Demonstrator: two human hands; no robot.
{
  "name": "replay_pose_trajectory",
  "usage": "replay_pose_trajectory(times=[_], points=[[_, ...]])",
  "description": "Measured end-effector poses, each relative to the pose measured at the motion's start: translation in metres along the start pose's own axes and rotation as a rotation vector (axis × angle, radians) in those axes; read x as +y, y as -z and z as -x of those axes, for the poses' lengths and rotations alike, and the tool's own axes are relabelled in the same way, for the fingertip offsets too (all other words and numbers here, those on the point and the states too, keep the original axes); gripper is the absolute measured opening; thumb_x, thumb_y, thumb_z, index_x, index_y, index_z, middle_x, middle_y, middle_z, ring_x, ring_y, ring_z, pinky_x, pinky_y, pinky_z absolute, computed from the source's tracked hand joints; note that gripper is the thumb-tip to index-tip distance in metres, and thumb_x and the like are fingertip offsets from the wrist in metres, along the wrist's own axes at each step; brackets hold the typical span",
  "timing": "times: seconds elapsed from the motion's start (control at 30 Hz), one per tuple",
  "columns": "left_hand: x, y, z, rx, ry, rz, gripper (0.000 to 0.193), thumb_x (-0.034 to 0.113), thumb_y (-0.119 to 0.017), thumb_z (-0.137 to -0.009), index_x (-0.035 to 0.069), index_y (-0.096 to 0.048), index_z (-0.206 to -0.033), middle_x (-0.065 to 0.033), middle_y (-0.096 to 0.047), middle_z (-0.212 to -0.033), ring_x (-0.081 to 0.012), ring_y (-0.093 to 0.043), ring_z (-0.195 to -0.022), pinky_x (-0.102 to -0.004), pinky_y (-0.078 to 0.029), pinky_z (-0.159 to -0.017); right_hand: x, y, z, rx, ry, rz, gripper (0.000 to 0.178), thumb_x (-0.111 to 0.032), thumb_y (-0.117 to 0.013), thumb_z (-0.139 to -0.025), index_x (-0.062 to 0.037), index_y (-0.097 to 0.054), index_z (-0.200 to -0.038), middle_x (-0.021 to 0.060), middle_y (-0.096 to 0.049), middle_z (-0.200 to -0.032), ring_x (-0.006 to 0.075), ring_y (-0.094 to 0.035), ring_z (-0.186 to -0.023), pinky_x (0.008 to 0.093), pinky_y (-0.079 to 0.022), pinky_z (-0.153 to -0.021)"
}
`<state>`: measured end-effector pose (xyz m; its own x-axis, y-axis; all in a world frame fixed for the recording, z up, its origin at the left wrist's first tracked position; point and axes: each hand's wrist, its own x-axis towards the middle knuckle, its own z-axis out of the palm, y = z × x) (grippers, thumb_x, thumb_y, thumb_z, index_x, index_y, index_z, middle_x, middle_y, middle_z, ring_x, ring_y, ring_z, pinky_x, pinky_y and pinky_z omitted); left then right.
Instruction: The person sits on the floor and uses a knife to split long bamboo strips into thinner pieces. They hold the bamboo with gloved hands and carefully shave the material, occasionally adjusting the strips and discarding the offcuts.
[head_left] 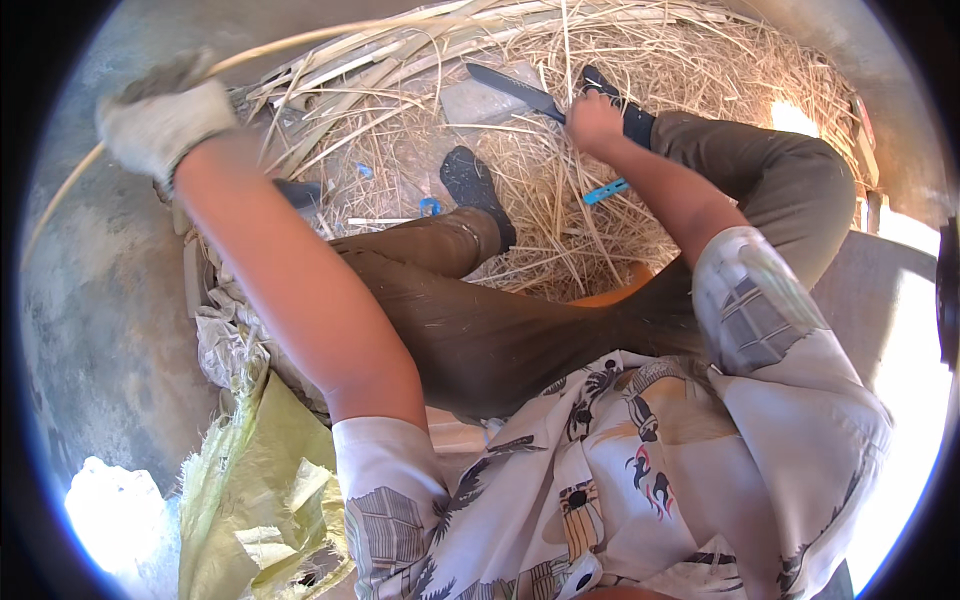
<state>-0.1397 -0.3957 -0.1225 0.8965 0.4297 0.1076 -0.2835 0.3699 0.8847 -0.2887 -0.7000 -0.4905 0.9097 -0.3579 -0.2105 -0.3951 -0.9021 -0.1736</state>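
Observation:
My left hand, in a pale work glove with a dark palm side, is raised at the far left. It is closed round a long, thin bamboo strip, which bows away to the upper right; its other end droops past the glove along the wall. The glove is smeared by motion, so its fingers do not show well. My bare right hand grips the handle of a broad dark-bladed knife. The blade points up and left, over a flat grey block. My two hands are well apart.
Straw-like shavings and split strips litter the floor around my feet. A turquoise tool-like piece lies right of my sock-clad foot. Blue scraps lie left of that foot. A frayed yellow-green sack is at lower left, by the wall.

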Motion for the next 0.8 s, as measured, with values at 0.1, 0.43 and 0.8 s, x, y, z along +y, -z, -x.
replay_pose_trajectory(times=[0.1, 0.43, 0.8], points=[[0.018, 0.026, -0.038, -0.005, 0.012, 0.225, 0.049, 0.040, -0.031, -0.102, 0.001, -0.049, -0.124, -0.0157, -0.057, -0.118, -0.0318, -0.055, -0.117, -0.0518, -0.041, -0.104, 0.049, 0.006, 0.001, -0.570, 0.291, 0.198, 0.036, -0.033, -0.060, -0.089, 0.0001, -0.072, -0.096, 0.0200, -0.069, -0.103, 0.0350, -0.067, -0.093, 0.0474, -0.053, -0.077], [0.027, 0.006, -0.003, -0.110, 0.044, 0.906, 0.061, 0.055, -0.019, -0.102, 0.015, -0.043, -0.063, 0.0009, -0.043, -0.050, -0.0189, -0.043, -0.049, -0.0381, -0.039, -0.055, 0.055, -0.018, 0.034, -0.699, 0.484, 0.443, 0.025, -0.020, -0.068, -0.077, -0.0103, -0.075, -0.099, 0.0137, -0.072, -0.101, 0.0323, -0.068, -0.100, 0.0454, -0.054, -0.083], [0.012, -0.011, 0.050, 0.098, 0.307, 1.000, 0.062, 0.060, -0.020, -0.102, 0.014, -0.041, -0.065, -0.0010, -0.046, -0.055, -0.0201, -0.050, -0.051, -0.0430, -0.053, -0.071, -0.048, 0.339, 0.042, 0.113, 0.393, -1.214, 0.056, -0.046, -0.073, -0.086, -0.0017, -0.058, -0.115, 0.0003, -0.051, -0.070, 0.0155, -0.052, -0.063, 0.0347, -0.049, -0.067]])
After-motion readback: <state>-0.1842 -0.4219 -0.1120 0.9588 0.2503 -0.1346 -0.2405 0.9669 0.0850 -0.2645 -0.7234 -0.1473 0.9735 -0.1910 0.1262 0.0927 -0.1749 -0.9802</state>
